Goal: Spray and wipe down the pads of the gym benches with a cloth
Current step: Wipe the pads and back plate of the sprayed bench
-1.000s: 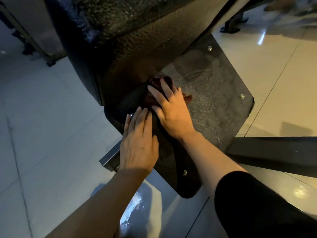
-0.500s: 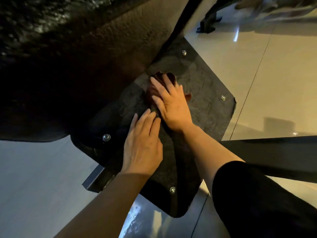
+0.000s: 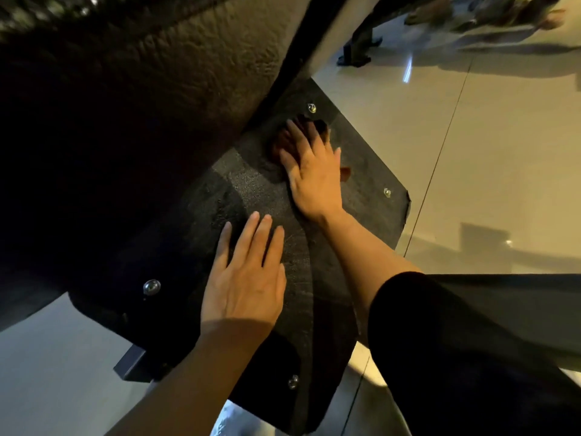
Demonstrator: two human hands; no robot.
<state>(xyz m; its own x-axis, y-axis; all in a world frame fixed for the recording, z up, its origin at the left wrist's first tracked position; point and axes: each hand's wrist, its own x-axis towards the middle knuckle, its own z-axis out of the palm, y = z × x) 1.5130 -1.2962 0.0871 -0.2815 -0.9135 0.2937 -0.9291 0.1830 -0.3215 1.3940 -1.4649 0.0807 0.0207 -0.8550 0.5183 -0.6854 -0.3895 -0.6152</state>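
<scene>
A black textured seat pad [image 3: 361, 196] with shiny bolts lies below me, partly under a large black back pad [image 3: 176, 99] that fills the upper left. My right hand [image 3: 314, 174] lies flat on a dark red cloth [image 3: 283, 143], pressing it on the seat pad close to the back pad's edge. Only the cloth's edges show around the fingers. My left hand [image 3: 248, 278] rests flat on the seat pad nearer to me, fingers together and holding nothing. No spray bottle is in view.
A dark metal frame bar [image 3: 503, 297] runs off to the right under my right sleeve, and a bracket end [image 3: 130, 366] sticks out at lower left. Glossy pale floor tiles [image 3: 471, 152] surround the bench. Another machine's foot [image 3: 358, 55] stands at the top.
My right hand has slid the cloth farther away across the seat pad, toward the far bolt. The hands are now apart. The camera has moved closer to the back pad.
</scene>
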